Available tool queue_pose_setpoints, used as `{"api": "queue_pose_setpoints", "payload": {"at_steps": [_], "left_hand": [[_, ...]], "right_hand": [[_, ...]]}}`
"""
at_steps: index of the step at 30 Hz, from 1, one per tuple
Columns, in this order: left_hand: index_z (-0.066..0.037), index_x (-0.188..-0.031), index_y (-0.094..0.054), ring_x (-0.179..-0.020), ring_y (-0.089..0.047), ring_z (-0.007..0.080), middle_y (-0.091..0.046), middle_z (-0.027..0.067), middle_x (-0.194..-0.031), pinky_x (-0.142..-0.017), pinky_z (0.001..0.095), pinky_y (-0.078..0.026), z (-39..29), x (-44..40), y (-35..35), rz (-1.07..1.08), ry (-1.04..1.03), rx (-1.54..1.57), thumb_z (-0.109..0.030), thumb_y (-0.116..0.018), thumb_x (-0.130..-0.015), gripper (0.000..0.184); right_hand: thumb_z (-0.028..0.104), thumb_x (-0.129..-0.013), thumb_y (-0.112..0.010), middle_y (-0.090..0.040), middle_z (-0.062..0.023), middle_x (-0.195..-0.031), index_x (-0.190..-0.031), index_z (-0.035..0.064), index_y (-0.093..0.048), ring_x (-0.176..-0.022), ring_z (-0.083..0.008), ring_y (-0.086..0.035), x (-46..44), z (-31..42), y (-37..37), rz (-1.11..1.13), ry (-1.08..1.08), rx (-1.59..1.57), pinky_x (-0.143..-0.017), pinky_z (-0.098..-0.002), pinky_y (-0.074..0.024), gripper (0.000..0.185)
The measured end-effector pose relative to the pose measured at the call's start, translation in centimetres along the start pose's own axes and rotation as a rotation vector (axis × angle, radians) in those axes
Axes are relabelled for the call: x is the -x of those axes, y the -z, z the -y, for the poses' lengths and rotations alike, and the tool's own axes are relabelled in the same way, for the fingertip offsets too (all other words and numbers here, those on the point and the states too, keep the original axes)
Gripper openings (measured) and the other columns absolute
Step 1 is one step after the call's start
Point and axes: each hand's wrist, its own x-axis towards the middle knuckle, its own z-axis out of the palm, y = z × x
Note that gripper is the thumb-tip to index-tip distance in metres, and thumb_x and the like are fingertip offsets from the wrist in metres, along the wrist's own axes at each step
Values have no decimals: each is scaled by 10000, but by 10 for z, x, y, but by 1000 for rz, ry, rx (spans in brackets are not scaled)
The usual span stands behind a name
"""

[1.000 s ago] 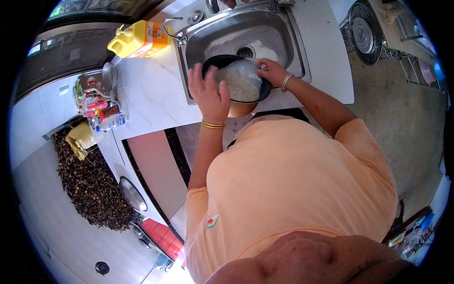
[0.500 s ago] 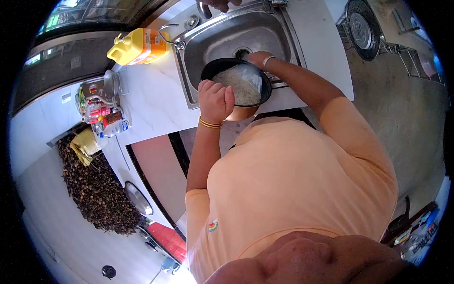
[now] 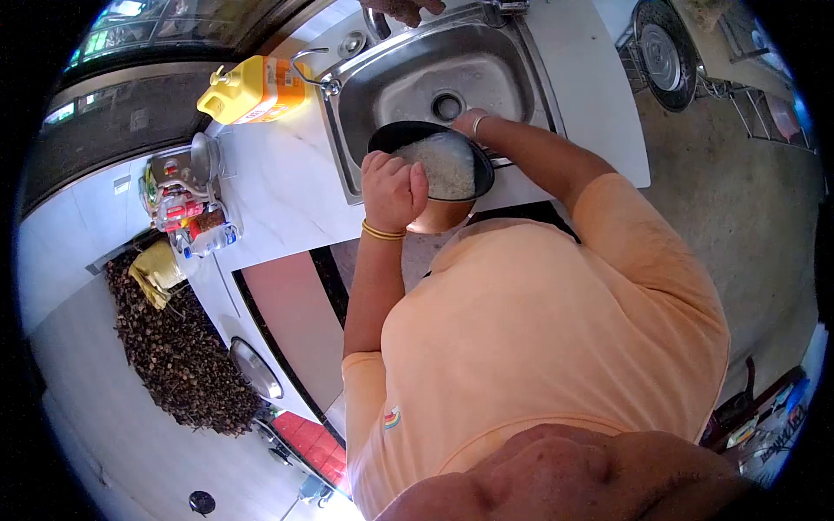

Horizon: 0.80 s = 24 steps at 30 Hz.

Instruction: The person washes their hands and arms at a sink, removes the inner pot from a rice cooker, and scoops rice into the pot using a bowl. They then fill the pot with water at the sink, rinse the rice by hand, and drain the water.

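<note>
A dark-lined pot (image 3: 400,135) with a copper-coloured outside is tilted over the near edge of the steel sink (image 3: 382,85). Wet white grains that look like rice (image 3: 447,174) lie in it under some cloudy liquid. My left hand (image 3: 393,193), with yellow bangles at the wrist, is closed on the pot's left rim. At the pot's far right side is my right hand (image 3: 469,123), its fingers mostly hidden behind the rim. The sink's round drain (image 3: 447,106) shows just beyond the pot.
Left of the sink stands a yellow jug (image 3: 252,90). Farther left are bottles (image 3: 208,239) and a rack. The faucet (image 3: 376,22) is at the sink's far edge. A metal lid (image 3: 254,368) lies on the lower left counter. A wire rack with a black pan (image 3: 662,56) stands right.
My left hand has gone from spread fingers to closed on the rim. My right hand has moved from inside the pot to its far side. The cloudy liquid's white pool has left the sink.
</note>
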Motion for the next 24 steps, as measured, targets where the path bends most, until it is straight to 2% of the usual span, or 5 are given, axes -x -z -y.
{"api": "queue_pose_setpoints", "payload": {"at_steps": [6,8,12,17,24], "left_hand": [[-39,-573,-497,-642,-485,304,-505,104,-605,-664,412,-392,-1,6,6,11,5,4,-59,-539,-813,244],[-35,-580,-500,-641,-485,310,-507,106,-609,-668,416,-393,2,13,8,46,48,-18,-55,-532,-817,240],[-37,-576,-494,-639,-483,312,-503,105,-606,-669,415,-394,5,21,11,27,80,-23,-57,-529,-819,246],[-44,-569,-480,-627,-479,313,-490,105,-595,-657,408,-396,6,25,12,32,113,-35,-45,-536,-810,248],[-55,-559,-468,-608,-466,306,-479,102,-588,-638,409,-384,6,29,15,-25,100,-7,-40,-535,-803,254]], "right_hand": [[336,-892,-542,-689,-115,-1020,-1050,139,-666,-897,-277,-676,-83,-36,-60,-223,-131,-288,-694,-444,-543,281],[350,-927,-512,-686,-95,-960,-1020,125,-658,-815,-225,-667,-83,-47,-28,-4,-462,-1222,-620,-364,-525,284],[407,-930,-520,-674,-55,-981,-1014,76,-631,-811,-140,-644,-6,-21,74,-161,229,-1864,-664,-271,-496,359],[396,-965,-471,-617,-105,-1178,-1271,49,-528,-999,-190,-623,23,-25,100,-114,741,-1834,-842,-279,-501,466],[323,-924,-493,-638,-188,-1074,-1133,51,-600,-1010,-349,-606,26,-25,-8,-443,-66,-493,-892,-444,-461,359]]}}
